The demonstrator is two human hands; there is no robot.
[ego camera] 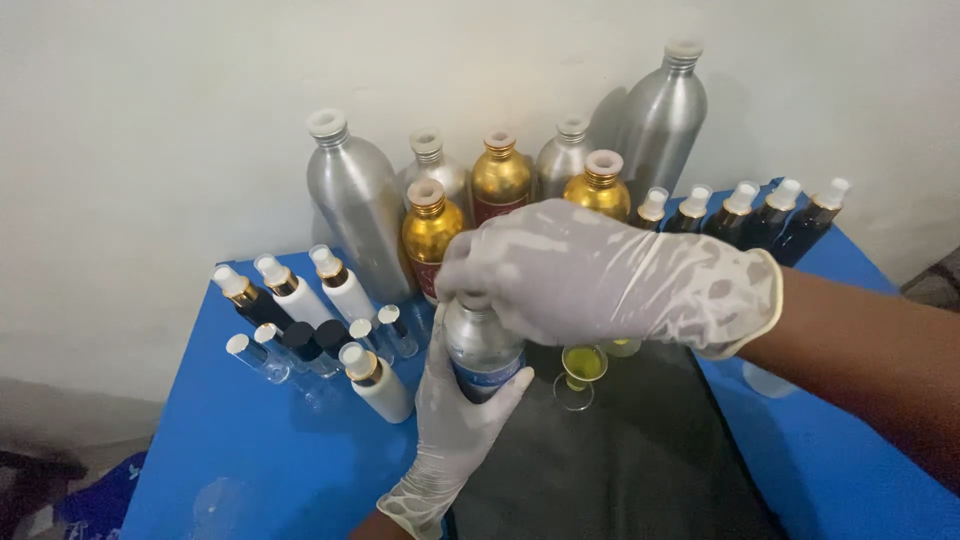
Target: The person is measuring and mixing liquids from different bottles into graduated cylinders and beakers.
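My left hand [455, 420], in a white glove, grips the body of a silver metal bottle with a blue label [480, 350] from below. My right hand [600, 275], also gloved, is closed over the bottle's top, hiding its cap. The bottle is held upright over a black mat [620, 460] on the blue table [240, 440]. Just right of the bottle stands a small glass with yellow liquid [582, 368].
Tall silver bottles [355, 205] and gold bottles [500, 178] line the wall. Several dark spray bottles [760, 215] stand at the back right. White and dark spray bottles and small clear vials [310, 320] cluster at the left.
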